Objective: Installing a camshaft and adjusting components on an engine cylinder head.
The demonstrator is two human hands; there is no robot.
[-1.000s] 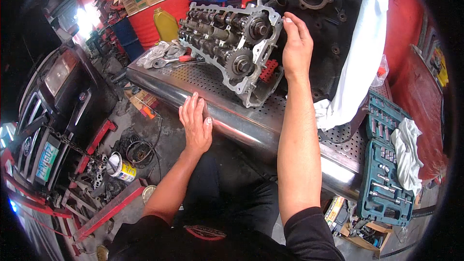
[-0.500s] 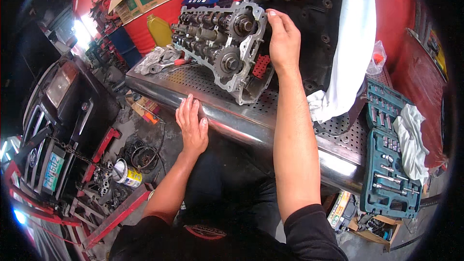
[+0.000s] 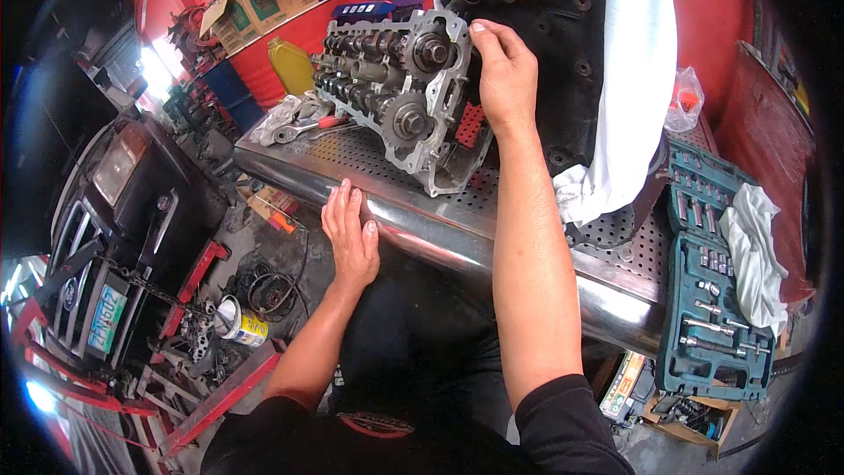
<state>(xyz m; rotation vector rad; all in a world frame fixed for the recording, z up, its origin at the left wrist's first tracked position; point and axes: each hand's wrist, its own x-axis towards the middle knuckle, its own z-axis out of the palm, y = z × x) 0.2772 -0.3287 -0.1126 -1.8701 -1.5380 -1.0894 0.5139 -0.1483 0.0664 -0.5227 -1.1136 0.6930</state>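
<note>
A metal engine cylinder head [image 3: 387,92] stands tilted on the perforated metal bench [image 3: 352,148]. Camshafts and two round gears show on its face. My right hand [image 3: 508,79] grips its upper right edge, fingertips bent at the rim and partly hidden. My left hand [image 3: 352,242] holds nothing; its fingers are stretched out at the bench's rounded front edge. Behind my right hand rises a dark engine block [image 3: 563,44], with a white cloth [image 3: 629,79] draped down its right side. A red-marked ratchet wrench [image 3: 308,128] lies left of the cylinder head beside a crumpled rag [image 3: 283,114].
A green socket set case [image 3: 677,361] lies open at the right, a white rag [image 3: 752,255] over it. A yellow jug [image 3: 290,66] and cardboard box [image 3: 264,9] are at the back. Left are a dark vehicle [image 3: 132,211], red metal frame [image 3: 220,400] and white bucket [image 3: 242,324].
The view has shifted slightly. My right hand stays on the cylinder head's edge, and my left hand remains at the bench edge with fingers extended.
</note>
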